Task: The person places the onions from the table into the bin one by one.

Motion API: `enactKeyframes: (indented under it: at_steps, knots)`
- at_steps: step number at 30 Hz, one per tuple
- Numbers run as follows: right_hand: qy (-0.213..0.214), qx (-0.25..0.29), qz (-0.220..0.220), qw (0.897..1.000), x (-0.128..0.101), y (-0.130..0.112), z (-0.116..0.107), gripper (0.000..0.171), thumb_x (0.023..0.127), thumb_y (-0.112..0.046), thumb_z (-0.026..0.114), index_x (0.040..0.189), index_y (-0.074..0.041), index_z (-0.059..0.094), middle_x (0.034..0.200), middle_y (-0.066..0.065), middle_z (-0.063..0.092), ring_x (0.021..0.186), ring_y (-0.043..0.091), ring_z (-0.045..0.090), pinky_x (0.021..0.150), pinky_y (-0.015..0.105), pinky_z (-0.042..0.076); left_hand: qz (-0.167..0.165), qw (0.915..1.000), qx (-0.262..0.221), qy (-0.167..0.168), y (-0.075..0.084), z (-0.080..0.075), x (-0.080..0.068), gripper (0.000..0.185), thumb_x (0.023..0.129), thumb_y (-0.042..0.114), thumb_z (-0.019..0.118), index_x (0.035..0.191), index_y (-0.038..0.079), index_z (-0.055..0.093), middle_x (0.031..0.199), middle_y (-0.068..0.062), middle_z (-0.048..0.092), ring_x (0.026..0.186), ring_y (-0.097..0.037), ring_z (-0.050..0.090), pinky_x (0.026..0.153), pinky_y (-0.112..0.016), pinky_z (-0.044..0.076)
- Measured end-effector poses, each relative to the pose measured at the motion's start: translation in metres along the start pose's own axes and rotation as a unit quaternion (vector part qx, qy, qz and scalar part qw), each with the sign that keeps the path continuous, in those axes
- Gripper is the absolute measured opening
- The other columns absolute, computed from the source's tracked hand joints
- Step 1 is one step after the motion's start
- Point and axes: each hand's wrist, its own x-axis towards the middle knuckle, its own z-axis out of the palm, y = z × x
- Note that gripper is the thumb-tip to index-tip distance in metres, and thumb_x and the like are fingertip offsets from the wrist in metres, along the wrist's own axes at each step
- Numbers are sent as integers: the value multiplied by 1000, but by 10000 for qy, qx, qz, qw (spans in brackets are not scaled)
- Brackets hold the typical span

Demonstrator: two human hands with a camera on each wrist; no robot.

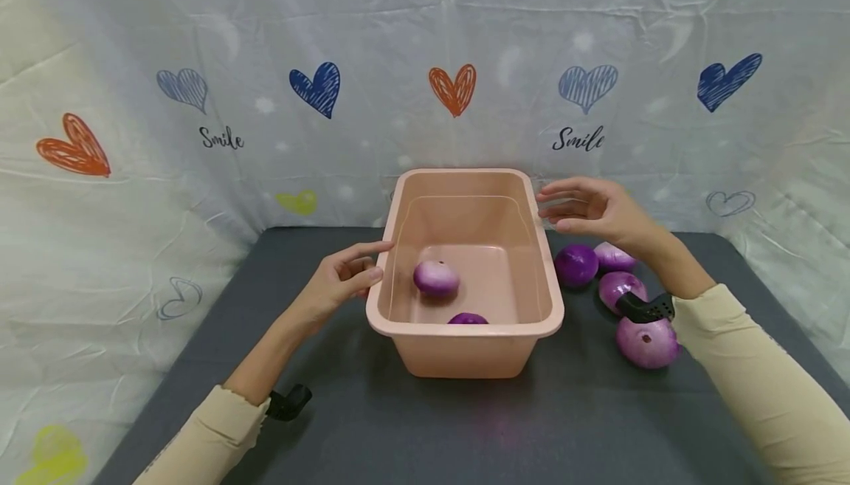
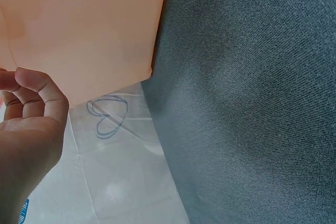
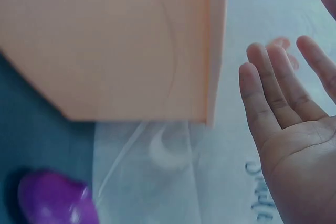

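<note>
Left hand (image 1: pixel 341 278), at the left side of the peach basin (image 1: pixel 465 356): index finger extended to the basin's left rim, tip touching; thumb just beside the same rim, its contact not certain; remaining fingers loosely bent

Right hand (image 1: pixel 607 212), just beyond the basin's right rim, toward the far end: fingers spread wide and gently curved, palm bare; the right wrist view shows the fingertips apart from the basin

Writing: black script "Smile" (image 1: pixel 221 138), behind the basin to its left; a second black "Smile" (image 1: pixel 578 139), behind the basin to its right

Onions, purple, six visible: one pale-topped onion (image 1: pixel 436 278) on the basin floor, left of its middle; one deep purple onion (image 1: pixel 468 319) inside at the near end, its lower part hidden by the basin's near wall; one dark, glossy onion (image 1: pixel 576 266) just right of the basin; one lighter onion (image 1: pixel 612 257) beyond it; one mid-purple onion (image 1: pixel 619 287) farther right of the basin, partly covered by the black right wrist strap (image 1: pixel 644 309); one large onion (image 1: pixel 645 343) nearest the person on that side

Surroundings: dark grey table (image 1: pixel 425 433) under the basin; pale cloth (image 1: pixel 392 35) behind the basin, printed with hearts; black left wrist strap (image 1: pixel 288 404), front-left of the basin
</note>
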Motion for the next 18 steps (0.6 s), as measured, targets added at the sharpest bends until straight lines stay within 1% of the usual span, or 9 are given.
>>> enactKeyframes:
  at_steps: [2,6,10,14,16,18]
  knots:
    - [46,-214,139,9997,-9,1,-6,47,94,8,67,139,3,56,136,17,60,120,31,61,91,39,53,1,10000,3,-3,0,0,0,44,103,14,62,146,11,57,97,-15,62,74,-24,50,69,-37,49]
    - [183,-496,457,9976,-30,3,-19,45,96,6,66,139,4,55,135,12,61,120,27,62,90,36,53,34,10000,28,-26,0,1,1,44,104,15,62,147,10,56,96,-15,62,73,-21,50,69,-37,49]
    - [375,-687,695,9945,-51,9,-31,43,96,5,66,138,6,55,133,10,61,117,25,63,90,34,53,37,10000,70,-14,0,1,1,44,103,13,62,147,11,56,96,-15,63,73,-22,51,68,-38,49]
    - [536,-748,842,9922,-71,14,-40,41,97,4,65,137,5,55,131,10,62,117,23,63,91,31,52,14,9999,123,6,0,1,0,44,103,13,61,147,11,56,102,-16,66,77,-27,53,70,-39,50]
    - [606,-705,855,9920,-81,17,-45,40,99,4,63,138,5,55,131,9,63,118,22,63,91,31,52,15,9999,141,0,1,1,0,45,104,14,61,148,12,55,107,-16,66,79,-27,55,71,-39,51]
    - [686,-646,831,9921,-91,19,-48,40,99,5,62,138,7,54,132,9,63,119,21,63,91,30,52,12,9999,148,-3,1,1,1,45,104,15,62,148,12,55,112,-17,67,82,-24,57,73,-41,52]
